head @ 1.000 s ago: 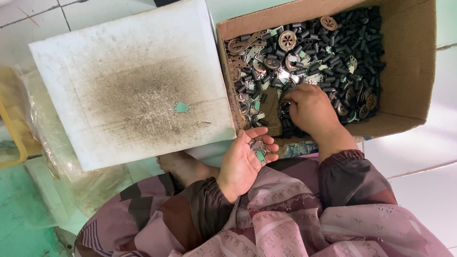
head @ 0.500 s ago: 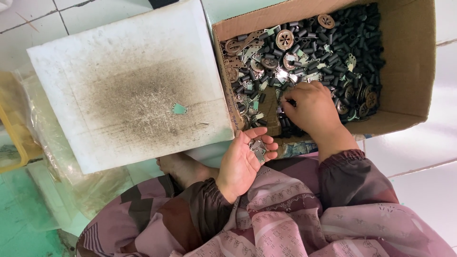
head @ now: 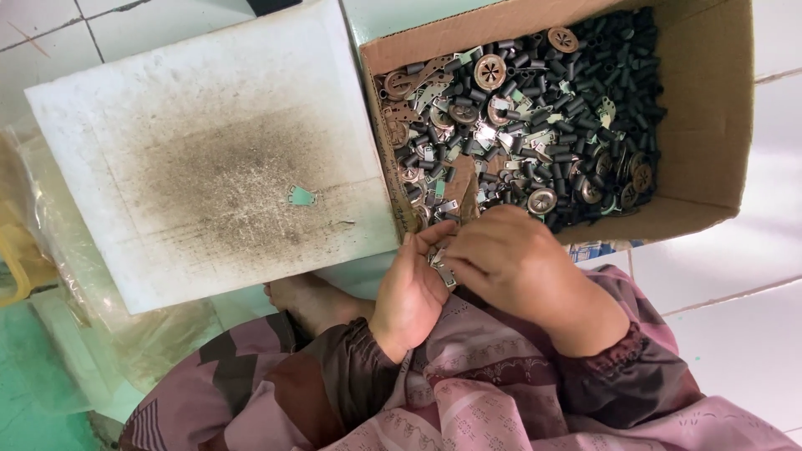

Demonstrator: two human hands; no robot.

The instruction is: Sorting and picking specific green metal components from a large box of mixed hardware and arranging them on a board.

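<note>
This looks like informal piecework done at home, on the floor. A person sits on pale floor tiles (head: 735,334) with a bare foot (head: 309,301) showing. A cardboard box (head: 710,100) holds a jumble of small black and metal parts (head: 535,108). Beside it lies a soot-stained white board (head: 209,159), with crumpled plastic bags (head: 67,276) nearby.

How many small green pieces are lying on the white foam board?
1. A single small green piece lies on the white foam board, right of its dark stained middle. Other greenish bits sit inside the cardboard box, not on the board.
</note>
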